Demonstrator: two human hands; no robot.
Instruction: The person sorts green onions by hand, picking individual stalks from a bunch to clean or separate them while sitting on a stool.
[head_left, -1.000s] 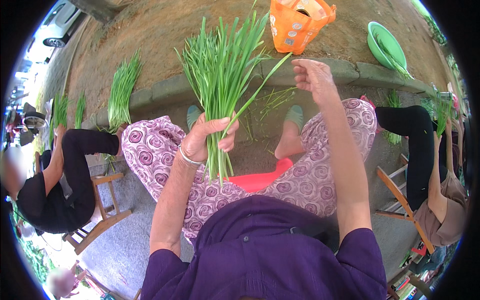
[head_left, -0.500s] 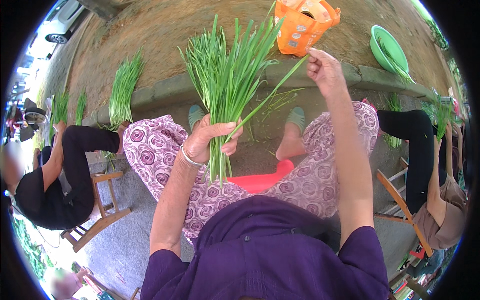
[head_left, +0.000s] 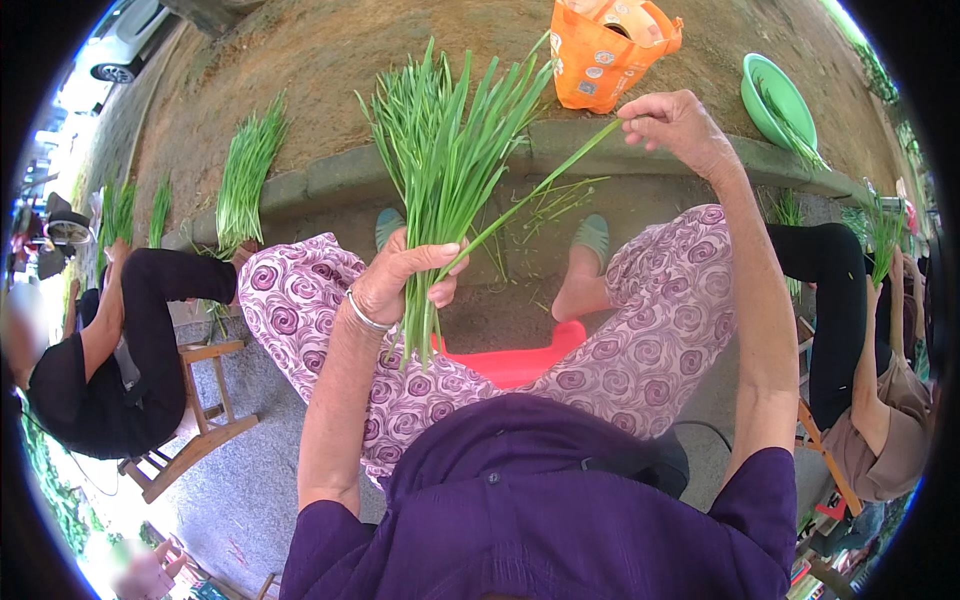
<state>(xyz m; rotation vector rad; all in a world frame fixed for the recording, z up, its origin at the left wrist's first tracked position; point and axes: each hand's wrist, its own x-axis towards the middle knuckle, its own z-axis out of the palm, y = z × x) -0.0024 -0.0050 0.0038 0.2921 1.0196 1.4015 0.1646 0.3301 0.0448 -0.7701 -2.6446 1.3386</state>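
The left hand [head_left: 408,278] is closed around the lower stems of a bunch of long green leaves [head_left: 445,165], its thumb laid across them, with the stem ends poking out below. The bunch fans upward between the 2 patterned trouser legs [head_left: 645,320], overlapping the near edge of the curb [head_left: 335,178] in view. The right arm is raised, elbow out, wrist bent so the fingers point left; the right hand's [head_left: 680,130] thumb and forefinger seem pinched on the tip of 1 slanting leaf [head_left: 555,175], the others loosely curled.
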